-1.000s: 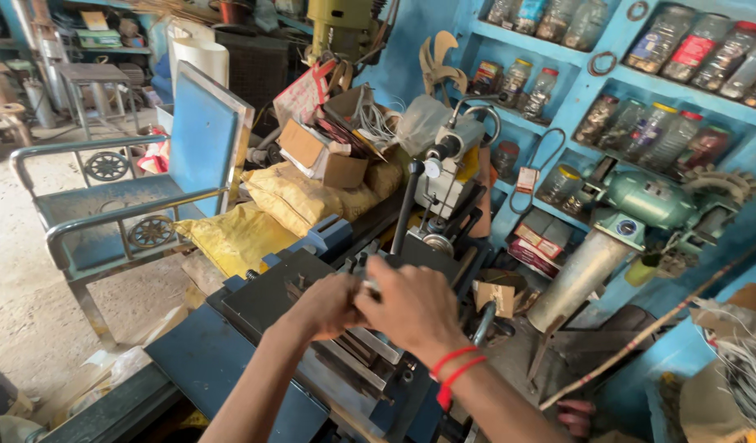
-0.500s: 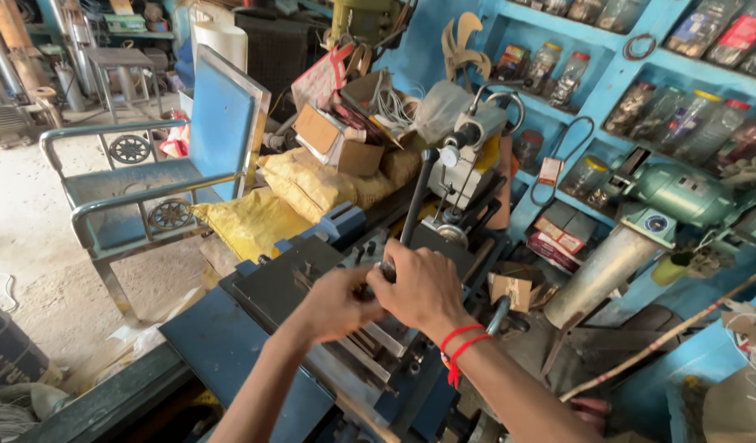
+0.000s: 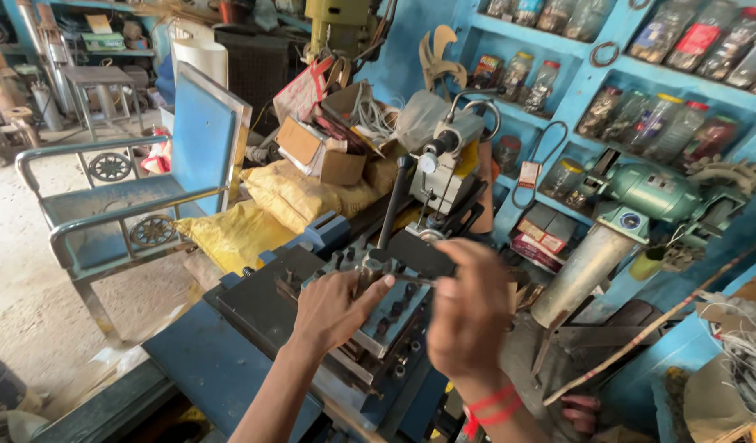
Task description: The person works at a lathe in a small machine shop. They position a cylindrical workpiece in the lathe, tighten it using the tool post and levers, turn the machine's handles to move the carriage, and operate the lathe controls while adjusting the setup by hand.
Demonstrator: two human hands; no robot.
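- Head view: your hands have drawn apart since a moment ago. Your left hand now rests spread on the tool block, and your right hand pinches a thin key there.
- The block, dark, greasy and studded with bolts, sits on the blue lathe below the black handle.

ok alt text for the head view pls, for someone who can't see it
Two bare hands work on a small lathe's tool post: left hand pressed on it, right hand, red thread at the wrist, beside the black lever. Around: yellow sacks, blue shelves of jars.
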